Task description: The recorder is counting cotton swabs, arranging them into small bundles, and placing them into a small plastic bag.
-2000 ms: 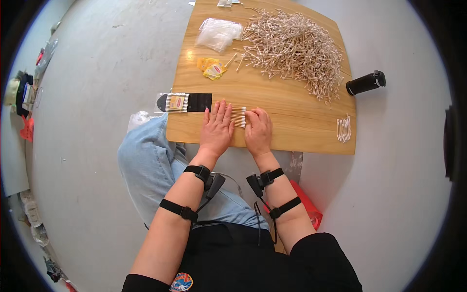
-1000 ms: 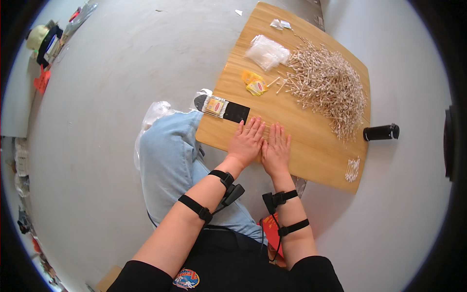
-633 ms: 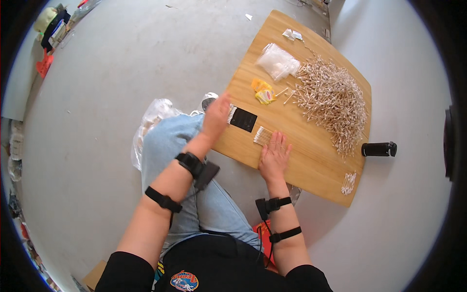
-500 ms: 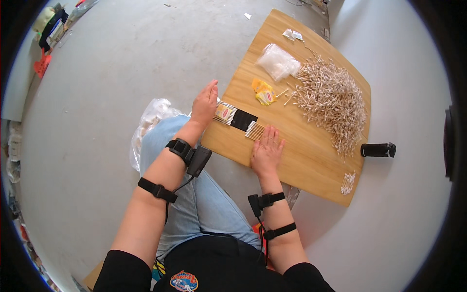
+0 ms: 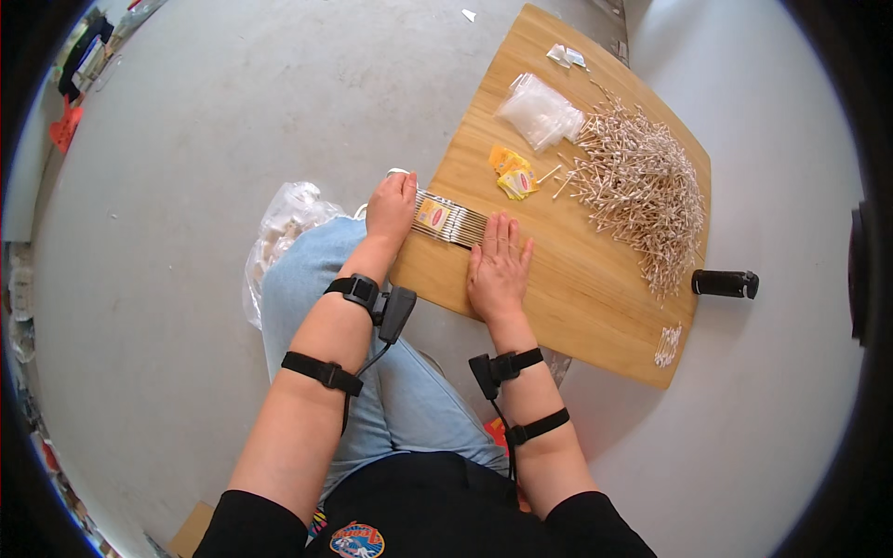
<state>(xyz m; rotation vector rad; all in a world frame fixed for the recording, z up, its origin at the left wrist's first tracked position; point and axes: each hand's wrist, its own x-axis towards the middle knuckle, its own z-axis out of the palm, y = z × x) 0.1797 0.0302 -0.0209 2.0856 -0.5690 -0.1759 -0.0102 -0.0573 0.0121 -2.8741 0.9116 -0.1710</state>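
Flat and unclenched, my right hand (image 5: pixel 500 265) lays its fingers over one end of a row of swabs (image 5: pixel 473 227), grasping nothing. Fingers together, my left hand (image 5: pixel 391 206) is at the outer end of the yellow-labelled pack (image 5: pixel 434 216); I cannot tell whether it pinches it. Row and pack lie end to end between my hands, on the wooden table (image 5: pixel 595 298). I judge the step to be pushing the row up to the pack; next seems to call for light, level pressure, keeping every swab parallel.
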